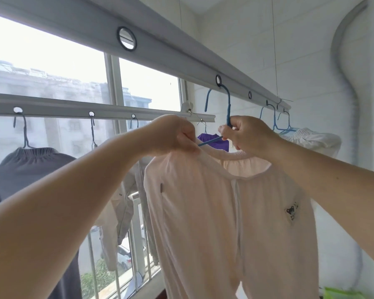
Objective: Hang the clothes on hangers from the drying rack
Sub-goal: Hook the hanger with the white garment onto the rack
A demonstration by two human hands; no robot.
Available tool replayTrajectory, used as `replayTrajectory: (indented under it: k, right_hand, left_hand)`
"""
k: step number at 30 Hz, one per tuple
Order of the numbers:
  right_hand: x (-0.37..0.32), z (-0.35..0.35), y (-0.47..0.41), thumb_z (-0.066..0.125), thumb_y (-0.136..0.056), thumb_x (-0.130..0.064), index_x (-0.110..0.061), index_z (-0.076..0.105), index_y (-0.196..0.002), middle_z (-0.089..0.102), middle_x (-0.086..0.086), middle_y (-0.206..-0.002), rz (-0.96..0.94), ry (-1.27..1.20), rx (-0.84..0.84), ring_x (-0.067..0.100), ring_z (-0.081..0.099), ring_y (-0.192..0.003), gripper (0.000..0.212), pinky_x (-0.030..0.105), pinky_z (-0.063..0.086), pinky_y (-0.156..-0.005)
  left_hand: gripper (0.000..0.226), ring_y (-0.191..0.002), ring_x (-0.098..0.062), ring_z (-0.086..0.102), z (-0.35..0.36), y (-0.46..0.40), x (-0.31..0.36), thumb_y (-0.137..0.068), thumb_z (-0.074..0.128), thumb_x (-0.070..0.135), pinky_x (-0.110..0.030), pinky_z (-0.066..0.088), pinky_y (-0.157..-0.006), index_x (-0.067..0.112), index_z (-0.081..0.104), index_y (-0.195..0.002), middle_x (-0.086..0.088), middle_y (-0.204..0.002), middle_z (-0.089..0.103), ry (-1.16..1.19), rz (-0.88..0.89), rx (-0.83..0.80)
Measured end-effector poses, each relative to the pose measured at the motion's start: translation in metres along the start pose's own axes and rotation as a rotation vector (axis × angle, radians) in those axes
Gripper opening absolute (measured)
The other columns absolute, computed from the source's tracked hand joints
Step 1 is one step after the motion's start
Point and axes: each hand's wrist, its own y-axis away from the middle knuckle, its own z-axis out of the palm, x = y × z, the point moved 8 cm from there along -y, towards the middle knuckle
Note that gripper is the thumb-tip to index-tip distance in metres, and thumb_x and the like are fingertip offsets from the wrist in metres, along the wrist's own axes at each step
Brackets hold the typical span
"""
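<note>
White tiled walls and a wide window [52, 67] frame two rack [171, 59] rails, already carrying a dark garment [30, 169] and others. Pale pink top [203, 201] hangs on the blue hanger [227, 108], hooked through a rail hole. Left hand [177, 134] pinches its collar; right hand [248, 132] grips the hanger's neck. Judging by this, only straightening remains.

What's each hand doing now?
Left hand: pinching the pink garment at its collar.
Right hand: gripping the blue hanger.
</note>
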Motion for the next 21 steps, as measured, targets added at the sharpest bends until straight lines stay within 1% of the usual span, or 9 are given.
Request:
replayTrajectory:
  k: [3,4,6,9,12,15,17,19,21]
  right_hand:
    - [-0.001,0.000,0.003,0.045,-0.093,-0.037,-0.030,0.049,-0.065,0.052,-0.010,-0.059,-0.010,-0.018,0.001,0.011,0.051,-0.059,0.028,0.027,0.039,-0.059]
    - [-0.001,-0.001,0.004,0.044,-0.093,-0.038,-0.030,0.049,-0.067,0.051,-0.011,-0.059,-0.019,-0.011,0.005,0.010,0.051,-0.059,0.028,0.026,0.039,-0.059]
    - [-0.002,-0.004,0.007,0.043,-0.094,-0.040,-0.027,0.050,-0.074,0.048,-0.015,-0.060,-0.039,0.000,0.006,0.004,0.048,-0.059,0.025,0.021,0.037,-0.057]
    - [0.002,-0.008,0.015,0.042,-0.094,-0.045,-0.024,0.056,-0.079,0.052,-0.014,-0.061,-0.027,-0.024,-0.049,0.003,0.051,-0.056,0.030,0.020,0.034,-0.054]
    - [0.013,-0.020,0.025,0.039,-0.092,-0.051,-0.020,0.061,-0.085,0.058,-0.010,-0.071,-0.016,-0.021,-0.057,0.007,0.055,-0.067,0.039,0.023,0.039,-0.059]
    - [0.036,-0.044,0.037,0.036,-0.091,-0.054,-0.015,0.059,-0.081,0.065,0.003,-0.082,0.002,0.041,0.069,0.021,0.059,-0.080,0.047,0.034,0.044,-0.073]
    - [0.054,-0.050,0.047,0.033,-0.089,-0.059,-0.024,0.053,-0.075,0.062,-0.002,-0.081,0.028,0.098,0.065,0.022,0.058,-0.083,0.043,0.037,0.044,-0.076]
    - [0.071,-0.048,0.057,0.033,-0.085,-0.062,-0.029,0.053,-0.076,0.060,-0.006,-0.082,0.053,0.142,0.010,0.021,0.057,-0.084,0.040,0.036,0.044,-0.077]
    - [0.081,-0.046,0.063,0.041,-0.087,-0.055,-0.020,0.058,-0.077,0.060,-0.002,-0.076,0.052,0.139,-0.021,0.021,0.055,-0.078,0.040,0.033,0.041,-0.072]
  left_hand:
    - [0.009,-0.080,-0.014,0.050,0.009,-0.002,0.004,-0.075,0.070,0.019,-0.014,0.038,-0.067,0.018,0.062,-0.080,0.001,-0.090,0.055,0.030,0.028,0.053]
    - [0.012,-0.080,-0.014,0.051,0.012,-0.002,0.005,-0.077,0.067,0.014,-0.013,0.038,-0.067,0.020,0.060,-0.083,0.002,-0.093,0.054,0.047,0.037,0.080]
    - [0.024,-0.080,-0.013,0.053,0.018,-0.001,0.003,-0.080,0.062,0.008,-0.014,0.041,-0.067,0.022,0.056,-0.099,0.004,-0.100,0.054,0.101,0.036,0.119]
    - [0.038,-0.084,-0.011,0.057,0.029,-0.001,-0.004,-0.084,0.060,0.012,-0.018,0.043,-0.072,0.024,0.052,-0.119,0.004,-0.103,0.060,0.179,-0.029,0.103]
    - [0.025,-0.084,-0.016,0.057,0.032,-0.003,-0.002,-0.087,0.056,0.014,-0.024,0.041,-0.075,0.018,0.062,-0.110,-0.002,-0.102,0.066,0.112,-0.025,0.148]
    - [0.020,-0.074,-0.009,0.054,0.029,-0.004,0.000,-0.087,0.055,0.017,-0.016,0.036,-0.068,0.014,0.067,-0.103,-0.002,-0.097,0.066,0.117,-0.013,0.220]
    - [0.018,-0.064,0.002,0.045,0.026,-0.004,-0.003,-0.088,0.055,0.019,-0.010,0.030,-0.059,0.015,0.068,-0.100,0.002,-0.093,0.062,0.125,-0.018,0.272]
    - [0.016,-0.059,0.004,0.042,0.025,-0.005,-0.005,-0.088,0.055,0.019,-0.009,0.029,-0.057,0.017,0.068,-0.097,0.005,-0.087,0.059,0.123,-0.030,0.299]
    - [0.015,-0.060,-0.001,0.047,0.027,-0.005,-0.006,-0.088,0.054,0.017,-0.007,0.032,-0.056,0.016,0.068,-0.094,0.003,-0.079,0.062,0.109,-0.046,0.299]
